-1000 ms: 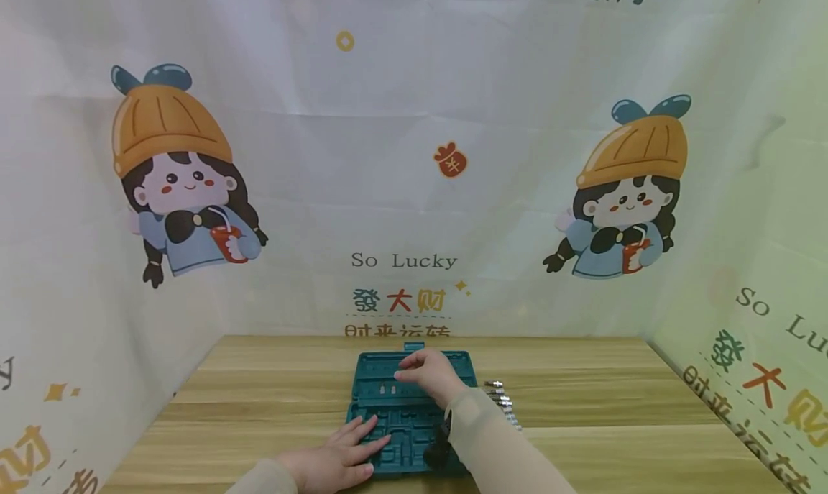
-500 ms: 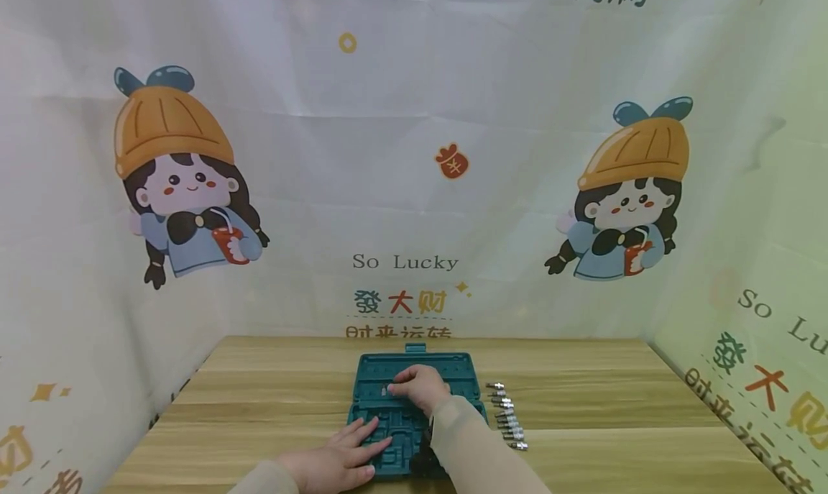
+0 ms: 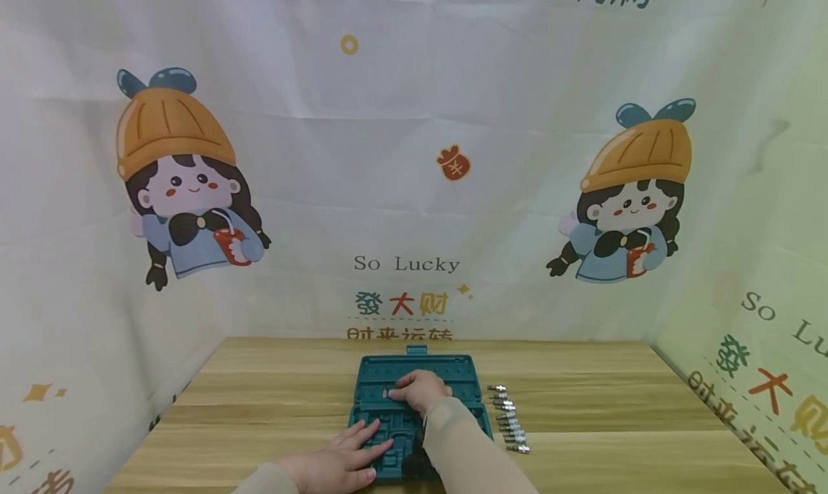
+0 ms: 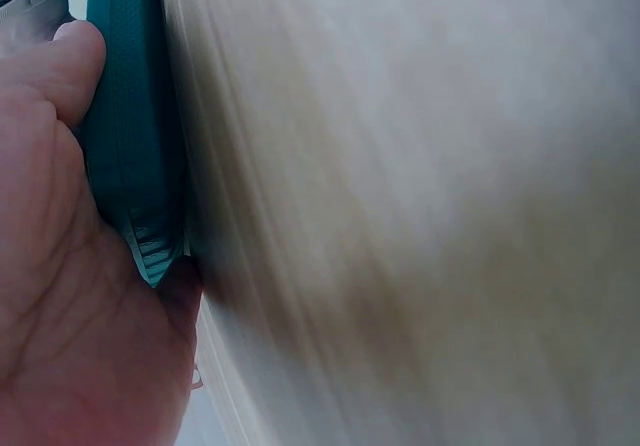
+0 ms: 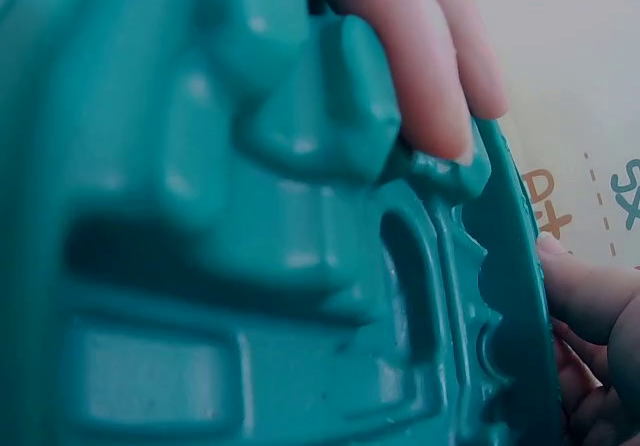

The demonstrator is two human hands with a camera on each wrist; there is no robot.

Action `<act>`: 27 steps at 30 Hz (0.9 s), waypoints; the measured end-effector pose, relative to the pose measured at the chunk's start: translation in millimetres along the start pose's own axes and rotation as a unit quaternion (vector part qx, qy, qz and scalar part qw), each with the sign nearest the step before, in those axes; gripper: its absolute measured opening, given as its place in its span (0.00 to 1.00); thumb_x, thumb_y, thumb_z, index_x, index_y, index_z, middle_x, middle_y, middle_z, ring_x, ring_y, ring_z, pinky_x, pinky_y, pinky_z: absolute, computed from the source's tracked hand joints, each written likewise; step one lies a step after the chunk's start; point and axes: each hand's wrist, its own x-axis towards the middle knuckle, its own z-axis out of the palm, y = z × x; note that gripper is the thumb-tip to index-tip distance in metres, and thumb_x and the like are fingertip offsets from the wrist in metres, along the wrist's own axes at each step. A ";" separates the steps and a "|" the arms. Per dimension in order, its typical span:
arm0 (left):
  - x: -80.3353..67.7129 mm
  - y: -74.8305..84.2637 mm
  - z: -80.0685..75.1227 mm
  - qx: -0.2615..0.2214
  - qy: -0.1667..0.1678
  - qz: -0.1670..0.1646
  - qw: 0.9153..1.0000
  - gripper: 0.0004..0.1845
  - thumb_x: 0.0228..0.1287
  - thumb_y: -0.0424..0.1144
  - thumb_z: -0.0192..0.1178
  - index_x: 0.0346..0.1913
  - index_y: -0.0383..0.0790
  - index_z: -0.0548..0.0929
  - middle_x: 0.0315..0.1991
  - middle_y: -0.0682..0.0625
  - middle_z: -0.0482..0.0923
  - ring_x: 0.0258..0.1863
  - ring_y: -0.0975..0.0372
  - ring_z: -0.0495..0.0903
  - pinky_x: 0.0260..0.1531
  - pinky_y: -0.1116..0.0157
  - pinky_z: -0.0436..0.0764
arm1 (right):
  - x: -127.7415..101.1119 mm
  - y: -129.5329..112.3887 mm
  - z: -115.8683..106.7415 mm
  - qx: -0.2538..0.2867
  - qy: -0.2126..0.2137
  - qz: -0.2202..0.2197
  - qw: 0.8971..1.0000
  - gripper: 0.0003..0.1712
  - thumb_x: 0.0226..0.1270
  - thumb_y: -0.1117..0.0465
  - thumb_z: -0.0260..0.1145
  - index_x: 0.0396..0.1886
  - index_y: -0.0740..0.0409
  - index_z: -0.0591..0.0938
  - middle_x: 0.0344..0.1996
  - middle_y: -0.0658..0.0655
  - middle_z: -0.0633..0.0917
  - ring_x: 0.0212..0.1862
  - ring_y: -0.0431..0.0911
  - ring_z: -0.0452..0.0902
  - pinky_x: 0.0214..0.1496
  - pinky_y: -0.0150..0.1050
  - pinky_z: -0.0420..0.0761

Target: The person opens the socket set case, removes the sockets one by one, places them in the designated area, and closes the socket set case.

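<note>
While "So Lucky" (image 3: 406, 264) reads behind, left hand (image 3: 346, 456) lies flat on teal case (image 3: 453, 370), right hand (image 3: 419, 390) pinching inside.

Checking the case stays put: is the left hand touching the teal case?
Touching. The left wrist view shows the left hand pressed against the edge of the teal case.

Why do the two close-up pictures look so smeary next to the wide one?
Head view: evenly lit and sharp, with the teal case, the row of metal bits and both hands clear. Left wrist view: the wooden table is streaked with blur beside the case edge. Right wrist view: the lens sits so near the case that its moulded slots are soft.
</note>
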 end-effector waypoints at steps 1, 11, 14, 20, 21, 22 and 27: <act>-0.2 1.2 0.2 -0.002 0.000 -0.001 1.000 0.30 0.70 0.66 0.38 0.74 0.74 0.50 0.77 0.57 0.37 0.75 0.45 0.36 0.59 0.34 0.56 | 1.4 0.8 0.6 -0.002 -0.002 0.005 1.000 0.09 0.54 0.54 0.76 0.36 0.48 0.88 0.44 0.55 0.83 0.53 0.64 0.65 0.58 0.67 0.58; -1.2 6.2 0.9 -0.001 0.011 0.004 1.000 0.31 0.71 0.66 0.38 0.75 0.71 0.50 0.77 0.54 0.37 0.74 0.42 0.37 0.58 0.33 0.57 | 4.9 -0.4 4.7 -0.029 0.007 0.038 0.999 0.08 0.54 0.52 0.76 0.33 0.46 0.88 0.48 0.60 0.80 0.55 0.65 0.65 0.57 0.65 0.62; -1.4 5.4 0.9 -0.001 0.017 0.010 1.000 0.31 0.71 0.65 0.38 0.75 0.70 0.50 0.78 0.53 0.37 0.74 0.42 0.37 0.58 0.33 0.57 | 3.1 -2.9 3.2 -0.028 0.004 0.045 0.999 0.08 0.55 0.52 0.75 0.32 0.48 0.88 0.52 0.64 0.77 0.60 0.69 0.60 0.60 0.66 0.58; -2.0 4.7 1.0 0.012 0.019 0.022 1.000 0.31 0.72 0.65 0.36 0.75 0.68 0.50 0.78 0.52 0.37 0.74 0.41 0.37 0.58 0.33 0.56 | 5.4 -4.8 0.0 -0.006 -0.013 0.049 0.999 0.05 0.56 0.56 0.75 0.32 0.49 0.89 0.57 0.67 0.74 0.66 0.71 0.53 0.65 0.67 0.51; -2.6 5.8 0.5 0.012 0.019 0.023 0.999 0.31 0.72 0.65 0.36 0.76 0.67 0.50 0.78 0.52 0.37 0.74 0.41 0.37 0.58 0.33 0.56 | 5.7 -5.1 -0.7 -0.001 -0.015 0.049 0.999 0.05 0.56 0.57 0.75 0.33 0.50 0.89 0.57 0.67 0.74 0.66 0.71 0.53 0.65 0.67 0.51; -3.3 7.2 -0.4 0.011 0.018 0.023 1.000 0.31 0.72 0.65 0.36 0.76 0.67 0.50 0.78 0.52 0.37 0.74 0.41 0.37 0.58 0.33 0.56 | 5.8 -5.5 -1.4 0.001 -0.017 0.048 0.999 0.05 0.56 0.57 0.75 0.33 0.50 0.89 0.58 0.68 0.74 0.66 0.71 0.53 0.65 0.67 0.51; -7.2 15.2 -4.1 -0.001 0.015 0.024 1.000 0.31 0.73 0.64 0.36 0.76 0.67 0.50 0.78 0.53 0.36 0.74 0.42 0.36 0.59 0.33 0.55 | 5.7 -6.1 -2.7 0.010 -0.010 0.052 0.999 0.04 0.56 0.57 0.75 0.31 0.50 0.89 0.56 0.68 0.74 0.65 0.71 0.54 0.64 0.67 0.53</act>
